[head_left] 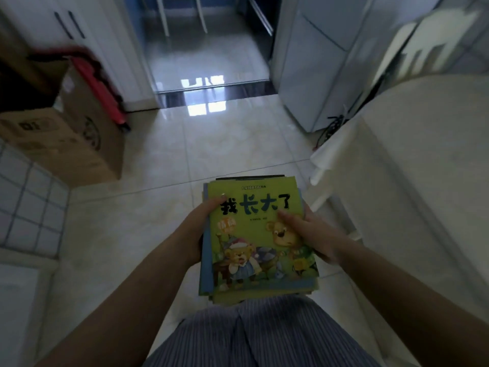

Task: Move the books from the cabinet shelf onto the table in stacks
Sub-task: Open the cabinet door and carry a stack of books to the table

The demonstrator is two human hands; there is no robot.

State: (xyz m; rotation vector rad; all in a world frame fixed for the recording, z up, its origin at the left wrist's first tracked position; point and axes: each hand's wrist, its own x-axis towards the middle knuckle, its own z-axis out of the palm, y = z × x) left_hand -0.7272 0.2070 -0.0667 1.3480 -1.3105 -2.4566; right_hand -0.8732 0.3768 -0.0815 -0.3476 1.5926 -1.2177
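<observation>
Cardboard box (79, 139) stands closed on the tiled floor (172, 160) at the left; its contents cannot be seen. A red-and-black object (98, 83) leans just behind it against a white cabinet (87, 27) with two dark handles.

Stack of picture books (254, 239) is held in front of the person's body, above the floor and clear of any surface. The top book (260, 234) has a green cover with large Chinese characters and cartoon bears. Edges of blue and yellow-green books show beneath it at the left and near sides, and a dark cover edge shows at the far end.

Left hand (203, 229) clasps the left edge of the stack: the thumb lies on the top cover beside the title, the fingers curl underneath out of view. Right hand (315, 234) clasps the right edge: the thumb lies flat on the cover near a bear's head, and fingertips show at the side of the stack. Both hands are closed on the stack.

A white-covered bench (423, 160) stands just to the right of the stack. A pale refrigerator (317, 64) stands beyond it. A striped garment (259, 337) fills the lower centre.
</observation>
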